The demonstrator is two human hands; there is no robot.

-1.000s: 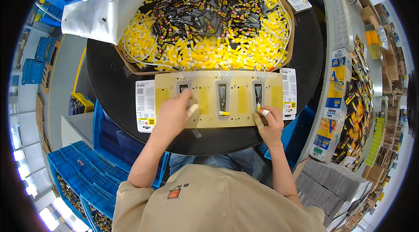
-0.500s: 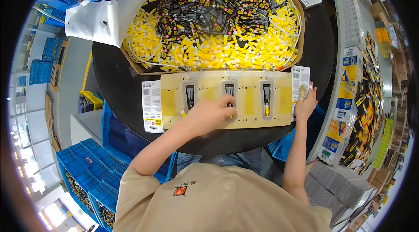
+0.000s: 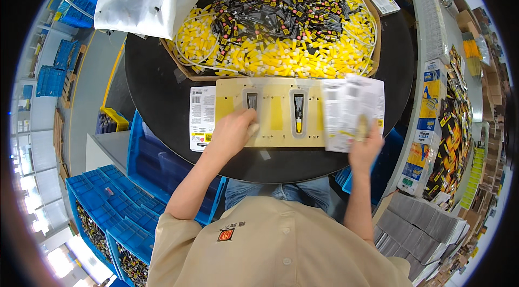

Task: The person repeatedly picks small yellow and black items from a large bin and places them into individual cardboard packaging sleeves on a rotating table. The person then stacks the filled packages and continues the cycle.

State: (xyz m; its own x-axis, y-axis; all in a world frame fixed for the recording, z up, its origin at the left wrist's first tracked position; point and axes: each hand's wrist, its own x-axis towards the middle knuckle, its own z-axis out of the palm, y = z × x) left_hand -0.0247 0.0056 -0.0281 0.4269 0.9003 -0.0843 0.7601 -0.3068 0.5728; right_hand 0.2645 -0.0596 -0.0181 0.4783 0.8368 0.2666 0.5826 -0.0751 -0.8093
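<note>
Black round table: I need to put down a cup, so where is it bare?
Mostly bare: the table left of the left white card, and its front strip below the beige board. Crowded: the tray of tubes and yellow pieces, and near the left hand and right hand.

White card in right hand blurred, hiding right part of tan board. Left hand covers left tube's lower end.
</note>
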